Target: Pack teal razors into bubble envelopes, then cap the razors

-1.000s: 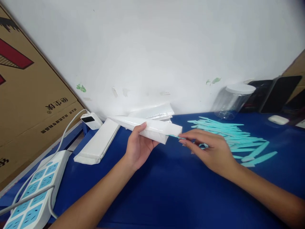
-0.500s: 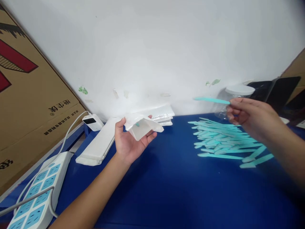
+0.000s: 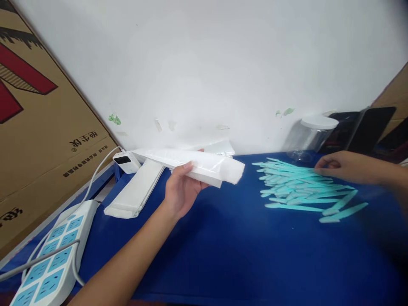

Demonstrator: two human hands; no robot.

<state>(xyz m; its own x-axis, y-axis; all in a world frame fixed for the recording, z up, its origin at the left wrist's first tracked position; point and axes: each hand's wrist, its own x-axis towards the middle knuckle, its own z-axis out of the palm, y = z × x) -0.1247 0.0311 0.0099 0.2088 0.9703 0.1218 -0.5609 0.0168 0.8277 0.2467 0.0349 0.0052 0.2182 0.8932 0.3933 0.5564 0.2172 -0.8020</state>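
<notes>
Taking the white pouch point(image 3: 191, 163) as the centre of a clock, the left hand point(image 3: 181, 187) is clamped on it from seven o'clock, thumb on top and other fingers partly hidden underneath. The pouch is raised above the blue desk point(image 3: 239, 255), its flapped end pointing between three and four o'clock.

The right hand point(image 3: 341, 165) is well apart from it at three o'clock, fingers bent at the far edge of a pile of turquoise sticks point(image 3: 293, 185); I cannot tell whether it grips one.

A folded white stack point(image 3: 135, 189) lies on the desk at eight o'clock, with a power strip point(image 3: 55, 259) farther out the same way. A small white device point(image 3: 126, 161) sits at nine, and a clear, white-lidded jar point(image 3: 314, 136) stands between two and three, near the wall point(image 3: 223, 63).
</notes>
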